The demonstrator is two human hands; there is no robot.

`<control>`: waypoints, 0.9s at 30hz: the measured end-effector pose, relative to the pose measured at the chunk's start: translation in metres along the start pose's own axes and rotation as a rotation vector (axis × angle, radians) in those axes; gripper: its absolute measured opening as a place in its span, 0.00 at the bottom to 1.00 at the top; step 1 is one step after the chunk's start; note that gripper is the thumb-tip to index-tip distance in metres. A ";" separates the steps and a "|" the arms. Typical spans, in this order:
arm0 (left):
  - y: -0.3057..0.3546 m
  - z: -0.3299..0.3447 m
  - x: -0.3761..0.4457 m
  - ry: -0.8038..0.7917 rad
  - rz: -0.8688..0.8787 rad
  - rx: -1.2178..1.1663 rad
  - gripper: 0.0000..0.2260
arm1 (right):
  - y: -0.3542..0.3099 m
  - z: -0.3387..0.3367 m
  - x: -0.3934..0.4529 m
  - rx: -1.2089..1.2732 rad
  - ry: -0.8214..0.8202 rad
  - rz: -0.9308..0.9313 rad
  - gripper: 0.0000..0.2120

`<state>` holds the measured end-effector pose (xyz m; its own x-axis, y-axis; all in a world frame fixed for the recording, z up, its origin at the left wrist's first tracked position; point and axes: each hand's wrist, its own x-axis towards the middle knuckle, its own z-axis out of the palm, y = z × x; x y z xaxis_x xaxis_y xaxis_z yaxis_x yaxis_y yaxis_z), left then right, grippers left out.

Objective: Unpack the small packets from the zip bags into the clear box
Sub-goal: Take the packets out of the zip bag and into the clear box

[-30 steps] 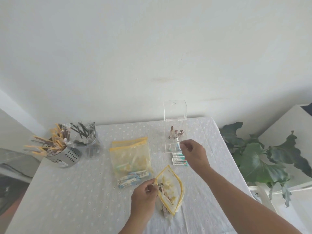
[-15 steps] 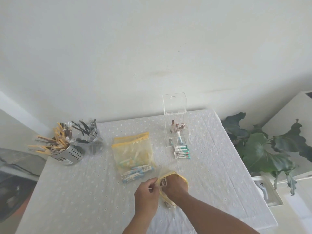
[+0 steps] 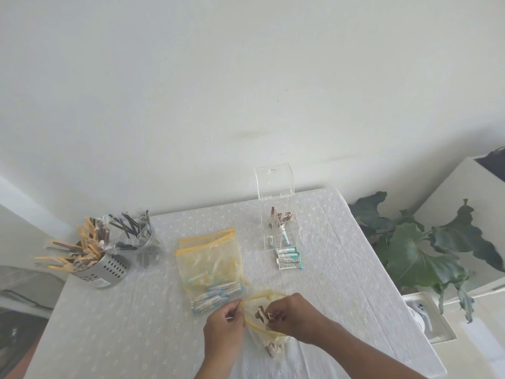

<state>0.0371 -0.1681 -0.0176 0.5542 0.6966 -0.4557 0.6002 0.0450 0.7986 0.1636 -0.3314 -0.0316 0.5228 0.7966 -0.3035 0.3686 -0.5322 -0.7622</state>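
My left hand (image 3: 222,328) pinches the yellow zip edge of an open zip bag (image 3: 266,339) near the table's front. My right hand (image 3: 293,317) is at the bag's mouth with brown and white small packets (image 3: 262,314) pinched in its fingers. More brown packets lie lower in that bag. The clear box (image 3: 281,233) stands at the back right, lid up, with brown packets in its rear compartment and teal ones in front. A stack of other zip bags (image 3: 209,259) lies in the middle, teal packets (image 3: 216,295) showing at their lower end.
Teal and white packets (image 3: 289,259) lie on the cloth just in front of the clear box. A perforated metal cup (image 3: 102,268) and a glass jar (image 3: 136,239) of wrapped sticks stand at the back left. A leafy plant (image 3: 418,247) sits beyond the table's right edge.
My right hand left the clear box, came back to the open zip bag, went into its mouth and now holds packets there. My left hand kept its hold on the bag's edge.
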 end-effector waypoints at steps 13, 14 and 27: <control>0.014 -0.006 -0.008 0.002 0.023 -0.016 0.09 | -0.041 -0.110 0.051 0.782 0.864 0.181 0.04; 0.014 -0.004 -0.009 0.000 0.026 -0.018 0.09 | -0.038 -0.121 0.067 0.807 0.937 0.209 0.04; 0.006 -0.012 -0.010 0.045 -0.016 0.046 0.09 | -0.010 -0.121 0.161 0.637 1.102 0.391 0.06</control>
<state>0.0284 -0.1665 -0.0035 0.5187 0.7275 -0.4491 0.6350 0.0239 0.7721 0.3368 -0.2320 -0.0035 0.9672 -0.1849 -0.1740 -0.2111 -0.2048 -0.9558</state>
